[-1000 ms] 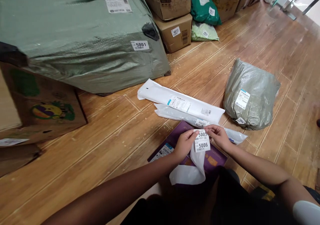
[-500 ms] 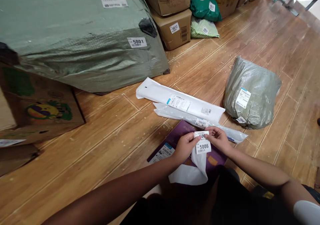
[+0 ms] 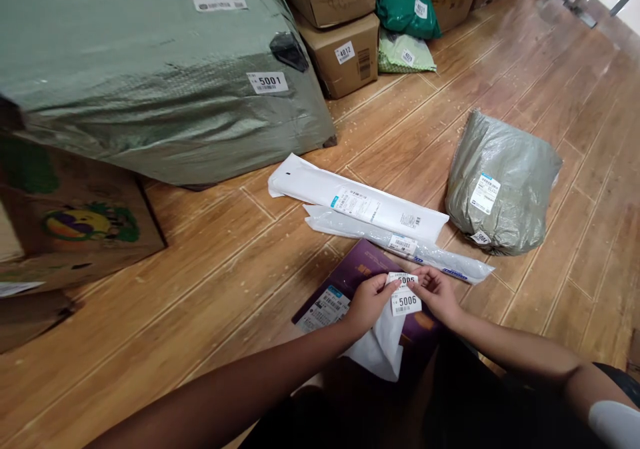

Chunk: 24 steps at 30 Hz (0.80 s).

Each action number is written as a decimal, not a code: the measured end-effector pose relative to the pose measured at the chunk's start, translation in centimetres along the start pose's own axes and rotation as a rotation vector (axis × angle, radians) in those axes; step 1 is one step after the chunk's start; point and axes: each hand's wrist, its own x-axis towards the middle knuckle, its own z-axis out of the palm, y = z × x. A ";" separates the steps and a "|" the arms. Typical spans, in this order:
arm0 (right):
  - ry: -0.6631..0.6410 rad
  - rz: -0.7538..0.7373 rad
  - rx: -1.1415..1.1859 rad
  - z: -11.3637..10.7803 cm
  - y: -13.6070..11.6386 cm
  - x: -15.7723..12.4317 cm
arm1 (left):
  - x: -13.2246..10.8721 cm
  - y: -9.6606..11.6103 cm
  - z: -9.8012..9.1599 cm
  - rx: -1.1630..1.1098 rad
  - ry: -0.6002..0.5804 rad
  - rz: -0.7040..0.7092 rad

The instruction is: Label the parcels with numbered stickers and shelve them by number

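Both my hands pinch a strip of white number labels (image 3: 406,303) printed 5005 and 5006, with a white paper tail (image 3: 383,346) hanging below. My left hand (image 3: 369,304) is closed on the strip's left side. My right hand (image 3: 438,296) is closed on its right side, thumb at the 5005 label. Under the hands lies a purple package (image 3: 363,262) with a shipping label (image 3: 325,308), partly hidden by hands and paper. Just beyond it rest a narrow clear-wrapped parcel (image 3: 360,234) and a long white parcel (image 3: 357,199).
A grey plastic-wrapped parcel (image 3: 503,182) sits on the wooden floor to the right. A big green-grey wrapped parcel (image 3: 165,82) marked 5001 stands at the upper left, above a printed carton (image 3: 85,256). Cartons (image 3: 345,69) and a green bag (image 3: 405,9) are at the back.
The label strip has dropped slightly in view and the 5005 number shows more fully. The paper tail has swung left and changed its fold. Both hands keep their pinch.
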 end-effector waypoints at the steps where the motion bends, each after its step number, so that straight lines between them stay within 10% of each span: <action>1: 0.012 -0.008 -0.013 0.0 0.2 -0.1 | 0.0 -0.1 0.0 0.013 0.006 -0.001; 24: -0.080 -0.086 -0.047 -0.2 -1.7 0.0 | 0.0 1.8 -0.3 -0.162 0.156 0.210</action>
